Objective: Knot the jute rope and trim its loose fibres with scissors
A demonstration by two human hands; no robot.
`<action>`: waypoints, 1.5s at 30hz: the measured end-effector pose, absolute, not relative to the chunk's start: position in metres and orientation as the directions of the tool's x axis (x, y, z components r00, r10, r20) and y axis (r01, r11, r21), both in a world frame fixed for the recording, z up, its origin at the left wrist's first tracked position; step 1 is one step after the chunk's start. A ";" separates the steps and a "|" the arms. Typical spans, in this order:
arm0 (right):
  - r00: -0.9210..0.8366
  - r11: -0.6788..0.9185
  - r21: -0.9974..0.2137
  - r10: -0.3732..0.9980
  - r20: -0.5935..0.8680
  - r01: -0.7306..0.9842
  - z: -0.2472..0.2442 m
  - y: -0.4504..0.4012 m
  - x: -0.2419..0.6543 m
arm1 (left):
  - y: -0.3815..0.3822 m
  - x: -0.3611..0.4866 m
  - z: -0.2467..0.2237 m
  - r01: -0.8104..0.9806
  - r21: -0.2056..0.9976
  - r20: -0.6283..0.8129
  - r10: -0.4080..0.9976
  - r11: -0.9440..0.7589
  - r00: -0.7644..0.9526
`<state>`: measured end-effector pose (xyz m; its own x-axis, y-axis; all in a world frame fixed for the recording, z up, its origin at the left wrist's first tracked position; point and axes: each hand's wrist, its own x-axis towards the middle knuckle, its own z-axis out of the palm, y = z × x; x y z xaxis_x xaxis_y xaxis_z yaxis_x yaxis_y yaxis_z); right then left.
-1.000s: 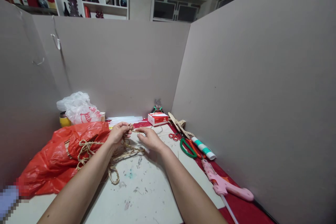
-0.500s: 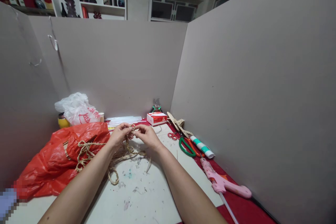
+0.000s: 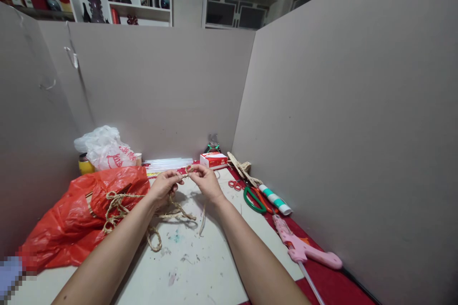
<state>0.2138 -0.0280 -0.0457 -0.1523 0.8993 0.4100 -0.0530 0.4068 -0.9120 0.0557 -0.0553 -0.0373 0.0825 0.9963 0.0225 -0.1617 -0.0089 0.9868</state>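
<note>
Tan braided straw cord [image 3: 119,205] runs from the red plastic bag on the left, over the pale board, up to my fingers. My left hand [image 3: 166,186] pinches the cord with thumb and fingertips closed. Close beside it, my right hand [image 3: 206,183] is closed on the same cord, and a small loop stands up at its fingertips. A loose strand hangs below the right hand. More cord lies under and behind my left wrist, one loop [image 3: 154,239] resting flat on the board. The fingers partly hide the cord between the hands.
Left stand the red bag [image 3: 71,224], a white plastic bag [image 3: 105,147] and a yellow jar [image 3: 86,166]. Glue sticks [image 3: 168,164] and a small box [image 3: 213,160] lie behind. Along the right are red scissors [image 3: 235,185], green-handled scissors [image 3: 255,201], a roll [image 3: 275,199] and a pink glue gun [image 3: 309,252].
My hands have drawn slightly apart, the right one shifting a little to the right. A small cord loop now shows above my right fingertips.
</note>
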 end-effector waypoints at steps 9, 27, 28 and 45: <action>-0.219 0.623 -0.676 0.778 0.589 0.394 -0.053 -0.034 0.213 | -0.054 0.048 -0.034 -0.269 0.963 0.006 0.992 0.028 0.125; -0.284 0.677 -0.604 0.730 0.622 0.419 -0.056 -0.032 0.213 | -0.051 0.064 -0.047 0.038 0.954 0.300 0.953 -0.299 -0.043; -0.290 0.675 -0.613 0.734 0.614 0.411 -0.055 -0.033 0.213 | -0.052 0.065 -0.048 0.033 0.953 0.302 0.953 -0.301 -0.028; -0.351 0.605 -0.775 0.776 0.524 0.182 -0.063 -0.029 0.209 | -0.051 0.059 -0.046 0.110 0.936 0.337 0.941 -0.334 -0.012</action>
